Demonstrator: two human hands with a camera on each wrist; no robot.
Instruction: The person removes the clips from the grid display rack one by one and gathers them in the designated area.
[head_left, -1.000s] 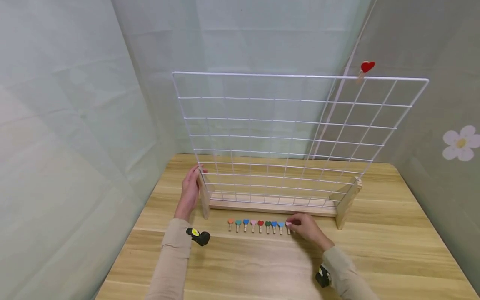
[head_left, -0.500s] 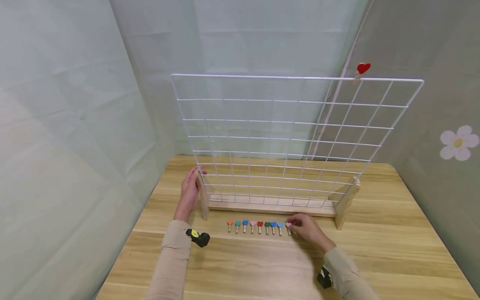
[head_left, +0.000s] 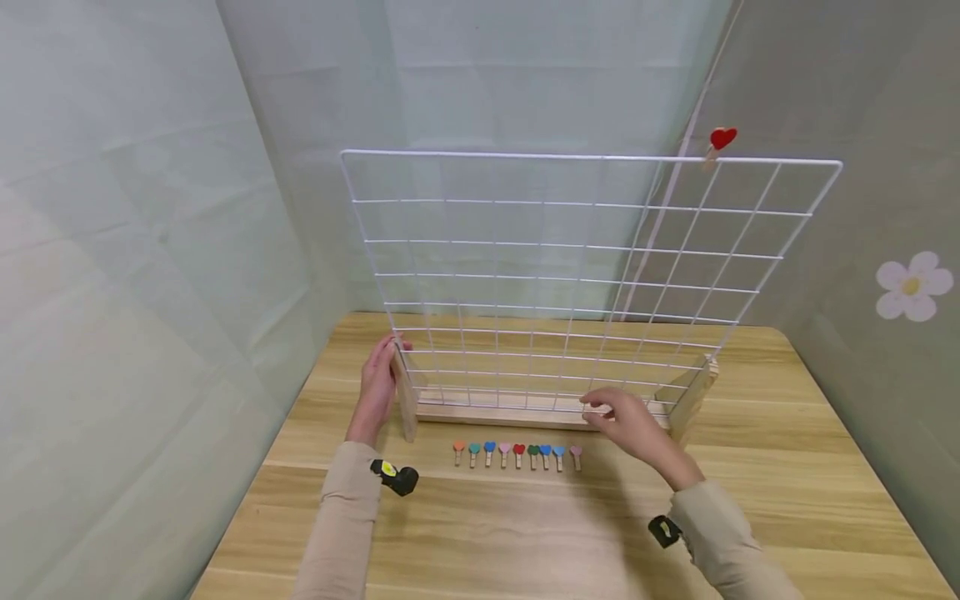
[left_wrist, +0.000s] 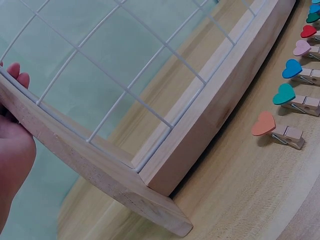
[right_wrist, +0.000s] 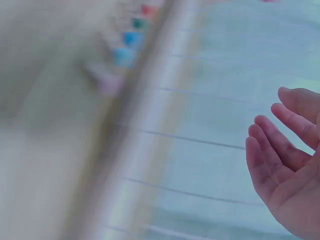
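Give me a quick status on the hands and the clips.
Left hand rests on the grid stand's end post. Right hand open, empty, above the pink clip. Nothing in the way.

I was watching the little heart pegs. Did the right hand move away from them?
Yes. The right hand has lifted off the pink peg at the row's right end and gone up toward the wooden base of the wire grid, empty.

Three views: one high and wide, two close at the wrists.
The head camera looks forward and down over the worktop (head_left: pixel 825 467); the left wrist view sits close at the wire grid's wooden base (left_wrist: pixel 210 117), sharing the clip row (head_left: pixel 516 453); the right wrist view is blurred.
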